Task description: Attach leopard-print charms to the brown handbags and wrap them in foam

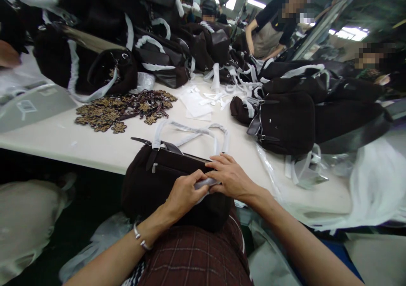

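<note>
A dark brown handbag [177, 167] rests at the table's front edge, against my lap. Its handles [193, 129], wrapped in white, lie toward the far side on the tabletop. Over the bag's right part, my left hand [185, 191] is closed, thumb and fingers pinching a strip of white wrapping [203, 183]. My right hand [230, 177] meets it there, its thumb and forefinger at the same strip and its other fingers stretched across the bag's top edge. A zipper pull [154, 167] hangs on the bag's side facing me.
A heap of patterned flower-shaped charms [111, 110] lies on the white table [95, 146]. More dark bags [285, 121] are piled right and behind. White paper sheets [195, 102] lie mid-table. A co-worker [269, 28] stands at the far side. Plastic wrapping [377, 184] hangs at the right.
</note>
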